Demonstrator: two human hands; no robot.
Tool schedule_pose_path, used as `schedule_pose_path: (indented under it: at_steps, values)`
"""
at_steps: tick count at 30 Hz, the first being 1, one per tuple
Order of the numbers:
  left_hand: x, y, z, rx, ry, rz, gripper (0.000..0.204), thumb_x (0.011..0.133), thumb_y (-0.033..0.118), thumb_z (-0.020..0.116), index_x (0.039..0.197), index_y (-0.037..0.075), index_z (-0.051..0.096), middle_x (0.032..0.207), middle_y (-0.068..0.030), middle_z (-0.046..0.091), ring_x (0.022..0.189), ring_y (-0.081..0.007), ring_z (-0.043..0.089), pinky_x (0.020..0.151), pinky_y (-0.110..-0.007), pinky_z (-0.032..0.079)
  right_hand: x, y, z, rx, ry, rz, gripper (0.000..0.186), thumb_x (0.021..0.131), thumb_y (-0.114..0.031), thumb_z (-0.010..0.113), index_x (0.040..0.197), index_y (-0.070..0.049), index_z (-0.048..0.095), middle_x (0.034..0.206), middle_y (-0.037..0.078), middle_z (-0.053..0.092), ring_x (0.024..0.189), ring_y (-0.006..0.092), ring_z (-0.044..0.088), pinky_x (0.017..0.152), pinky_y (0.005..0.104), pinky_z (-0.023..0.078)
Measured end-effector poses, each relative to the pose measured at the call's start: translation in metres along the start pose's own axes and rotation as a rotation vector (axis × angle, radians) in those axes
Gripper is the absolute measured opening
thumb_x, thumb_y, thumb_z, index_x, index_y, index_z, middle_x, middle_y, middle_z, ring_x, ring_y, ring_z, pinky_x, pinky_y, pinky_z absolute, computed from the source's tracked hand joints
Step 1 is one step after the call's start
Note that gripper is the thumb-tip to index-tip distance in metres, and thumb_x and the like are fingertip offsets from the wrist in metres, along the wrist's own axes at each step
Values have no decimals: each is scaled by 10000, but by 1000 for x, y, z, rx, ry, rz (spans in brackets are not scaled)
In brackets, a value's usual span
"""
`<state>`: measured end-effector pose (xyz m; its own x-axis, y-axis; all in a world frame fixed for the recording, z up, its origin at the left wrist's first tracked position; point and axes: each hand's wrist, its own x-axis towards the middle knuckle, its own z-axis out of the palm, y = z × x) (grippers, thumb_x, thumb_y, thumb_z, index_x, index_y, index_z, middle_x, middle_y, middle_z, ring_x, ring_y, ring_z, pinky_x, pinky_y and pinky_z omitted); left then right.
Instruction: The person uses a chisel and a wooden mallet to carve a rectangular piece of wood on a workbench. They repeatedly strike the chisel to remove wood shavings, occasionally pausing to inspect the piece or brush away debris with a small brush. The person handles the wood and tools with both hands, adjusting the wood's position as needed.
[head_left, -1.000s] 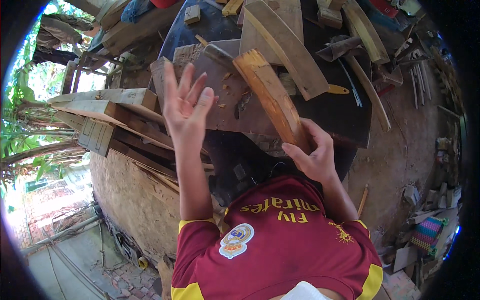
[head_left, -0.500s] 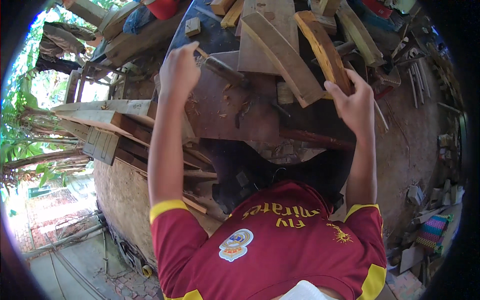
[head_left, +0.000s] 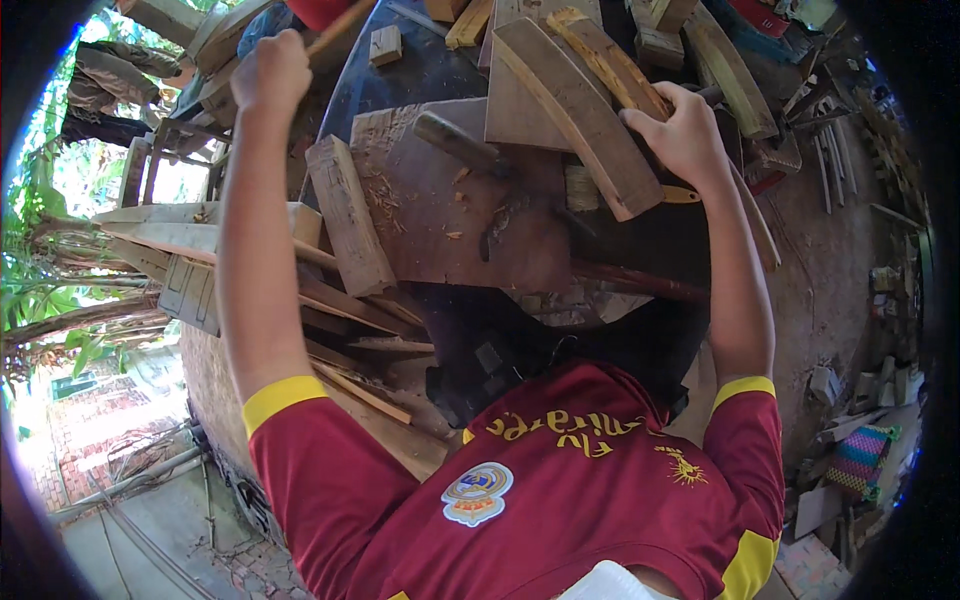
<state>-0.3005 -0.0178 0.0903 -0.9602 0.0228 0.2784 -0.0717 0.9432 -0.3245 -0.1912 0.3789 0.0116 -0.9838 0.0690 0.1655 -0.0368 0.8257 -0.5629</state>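
My left hand (head_left: 272, 78) is raised at the upper left, its fingers closed round a thin wooden stick (head_left: 340, 27). The stick's far end runs up to the top edge of the picture. My right hand (head_left: 685, 130) grips the near end of a rough, orange-brown wood piece (head_left: 605, 62), thumb on its left side. Close beside that piece lies a long, flat, greyish board (head_left: 575, 120). Between my hands, a dark cylindrical wooden piece (head_left: 455, 138) rests on a brown worktop board (head_left: 440, 220) with shavings scattered about.
A wooden block (head_left: 349, 215) lies along the worktop's left edge, and a small pale block (head_left: 385, 46) sits farther back. Long planks (head_left: 160, 235) stick out at the left. A curved wood piece (head_left: 728, 75) lies at the far right, and a red container (head_left: 320, 10) is at the top.
My left hand has swung left and away with the stick, uncovering the block at the worktop's left edge. My right hand and the orange-brown wood piece have shifted left and slightly farther away.
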Motion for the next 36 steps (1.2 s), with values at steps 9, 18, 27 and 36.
schedule_pose_path:
  at_steps: [9, 18, 27, 36]
  values:
    - [-123, 32, -40, -181, -151, 31, 610, 845, 558, 563, 1176, 48, 601, 1118, -213, 633, 1059, -368, 604, 887, -460, 483, 22, 15, 33, 69, 22, -152, 461, 816, -387, 692, 1057, 4, 653, 935, 181, 691, 874, 294, 678, 774, 403, 530]
    - [-228, 64, -49, -272, -234, -446, 613, 823, 519, 612, 1086, -34, 636, 981, -269, 655, 961, -393, 638, 834, -455, 505, 59, 5, 37, 43, 147, -237, 581, 786, -373, 727, 1224, -17, 589, 1123, 204, 643, 1027, 305, 638, 887, 379, 495]
    - [-252, 36, -25, -1165, -253, -649, 389, 863, 290, 652, 1001, -73, 639, 856, -202, 684, 800, -287, 683, 628, -356, 555, -62, -68, 15, 386, -24, -574, 273, 816, -154, 684, 1022, 18, 639, 1046, 165, 656, 942, 290, 646, 800, 363, 509]
    - [-305, 46, 26, -2351, -349, -544, 508, 914, 284, 575, 1266, -55, 436, 1111, -195, 596, 945, -300, 631, 625, -360, 544, -113, -69, 74, 67, 43, -403, 352, 739, -12, 563, 1080, 75, 545, 986, 183, 562, 964, 307, 561, 851, 346, 486]
